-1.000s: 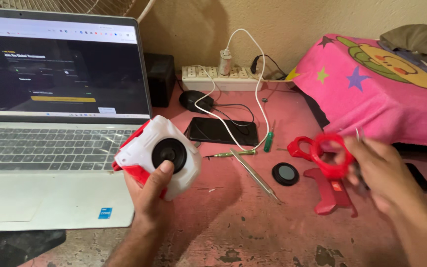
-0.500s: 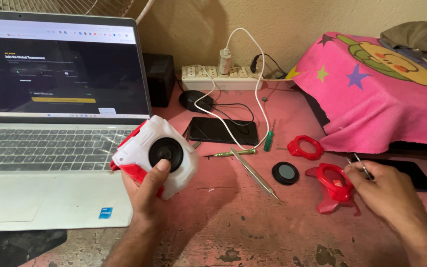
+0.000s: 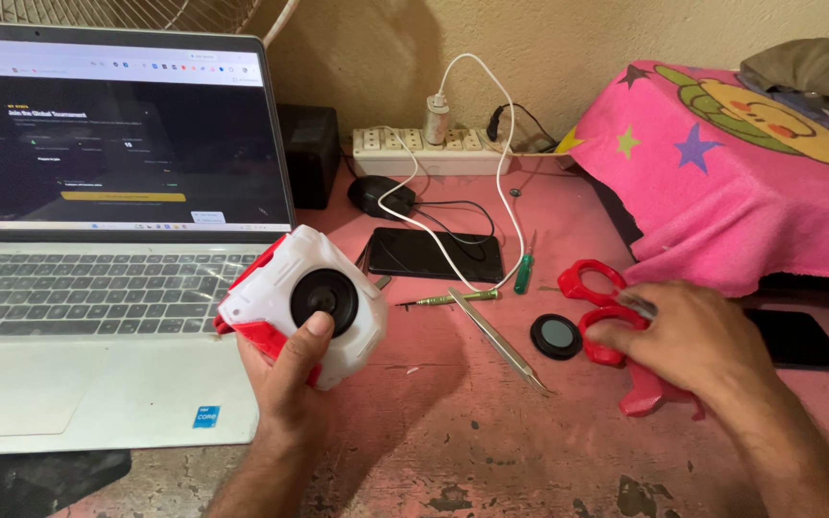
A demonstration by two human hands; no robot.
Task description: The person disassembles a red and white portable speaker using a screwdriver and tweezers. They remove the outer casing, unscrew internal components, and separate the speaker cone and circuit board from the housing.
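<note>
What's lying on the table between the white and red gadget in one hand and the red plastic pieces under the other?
In the head view, between the white and red gadget and the red plastic pieces lie metal tweezers, a small screwdriver and a round black disc.

Left hand (image 3: 290,379) raised, fingers curled in a firm grip, thumb (image 3: 313,331) pressed forward. Right hand (image 3: 693,341) reaches in low, palm down, fingers (image 3: 626,331) bent and pinching.
</note>
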